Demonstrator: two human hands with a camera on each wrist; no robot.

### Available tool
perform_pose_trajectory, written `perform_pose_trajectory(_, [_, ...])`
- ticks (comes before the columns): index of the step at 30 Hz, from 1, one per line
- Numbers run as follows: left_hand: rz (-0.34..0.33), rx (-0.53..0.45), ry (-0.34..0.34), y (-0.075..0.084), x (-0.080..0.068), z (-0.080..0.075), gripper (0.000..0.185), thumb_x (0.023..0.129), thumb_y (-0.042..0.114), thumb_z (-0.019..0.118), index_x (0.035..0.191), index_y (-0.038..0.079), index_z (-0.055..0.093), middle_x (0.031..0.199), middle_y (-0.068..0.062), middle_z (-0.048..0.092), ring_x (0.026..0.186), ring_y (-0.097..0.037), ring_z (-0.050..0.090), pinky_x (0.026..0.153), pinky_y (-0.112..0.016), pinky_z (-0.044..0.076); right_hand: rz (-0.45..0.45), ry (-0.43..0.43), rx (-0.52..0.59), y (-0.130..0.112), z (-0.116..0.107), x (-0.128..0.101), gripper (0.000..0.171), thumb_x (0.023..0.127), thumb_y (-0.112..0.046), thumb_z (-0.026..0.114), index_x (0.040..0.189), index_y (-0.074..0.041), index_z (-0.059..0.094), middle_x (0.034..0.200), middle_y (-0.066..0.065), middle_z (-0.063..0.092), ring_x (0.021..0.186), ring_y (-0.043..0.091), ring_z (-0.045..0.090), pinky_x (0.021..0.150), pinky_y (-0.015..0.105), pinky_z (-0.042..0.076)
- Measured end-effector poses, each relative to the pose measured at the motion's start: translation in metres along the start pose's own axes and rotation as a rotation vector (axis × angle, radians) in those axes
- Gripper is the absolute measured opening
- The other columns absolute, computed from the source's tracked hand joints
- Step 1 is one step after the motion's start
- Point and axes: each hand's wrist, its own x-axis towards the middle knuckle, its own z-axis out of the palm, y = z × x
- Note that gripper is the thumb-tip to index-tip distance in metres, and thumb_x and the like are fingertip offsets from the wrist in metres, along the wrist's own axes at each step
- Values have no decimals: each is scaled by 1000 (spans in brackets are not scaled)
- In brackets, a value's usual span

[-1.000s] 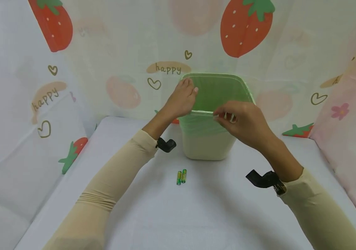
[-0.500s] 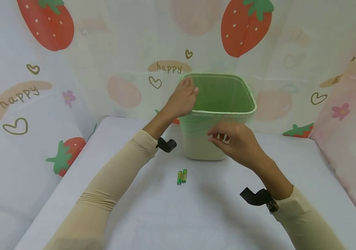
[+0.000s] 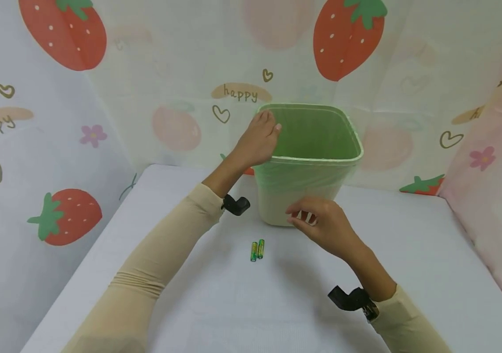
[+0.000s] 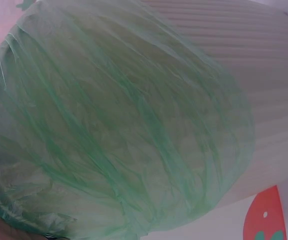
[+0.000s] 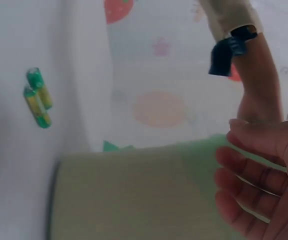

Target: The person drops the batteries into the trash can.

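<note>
A pale trash bin point(image 3: 273, 196) stands upright at the back of the table, lined with a thin green plastic bag point(image 3: 308, 172) folded over its rim. My left hand point(image 3: 257, 139) grips the bin's left rim, fingers over the edge. In the left wrist view, the wrinkled bag point(image 4: 133, 120) covers the upper outside of the bin. My right hand point(image 3: 323, 225) hovers before the bin's lower front, fingers loosely bent and apart, holding nothing. To its left, two green-and-yellow batteries point(image 3: 254, 251) lie side by side on the table, also visible in the right wrist view point(image 5: 37, 107).
A white cloth covers the table point(image 3: 233, 304). Behind the bin hangs a strawberry-print curtain point(image 3: 180, 59), with further printed cloth point(image 3: 493, 206) along the right side. A black camera mount point(image 3: 350, 299) sits on each wrist.
My right hand has left the bin's front rim and come down and toward me, near the batteries. The left hand stays on the rim. The left curtain has shifted leftward.
</note>
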Motion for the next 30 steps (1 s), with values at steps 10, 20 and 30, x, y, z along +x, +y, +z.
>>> perform_pose_trajectory(10, [9, -5, -7, 3, -3, 1, 60, 114, 28, 17, 157, -11, 10, 167, -24, 6, 156, -31, -1, 126, -32, -2, 84, -78, 29, 9, 39, -21, 14, 88, -12, 82, 101, -15, 78, 98, -5, 73, 78, 6, 61, 63, 28, 57])
perform_pose_trajectory(20, [-3, 23, -18, 2, -2, -1, 60, 114, 30, 17, 158, -10, 8, 168, -23, 4, 156, -30, -2, 126, -32, -3, 78, -201, -105, 22, 75, -29, 20, 87, -14, 83, 106, -12, 78, 106, -2, 72, 79, 13, 65, 64, 21, 50])
perform_pose_trajectory(30, [-4, 6, -2, 1, -3, 0, 60, 114, 30, 17, 158, -9, 8, 168, -22, 4, 157, -30, -2, 126, -32, -2, 124, -316, -124, 29, 94, -29, 29, 86, -14, 83, 114, -12, 78, 116, 2, 70, 100, 19, 67, 82, 34, 57])
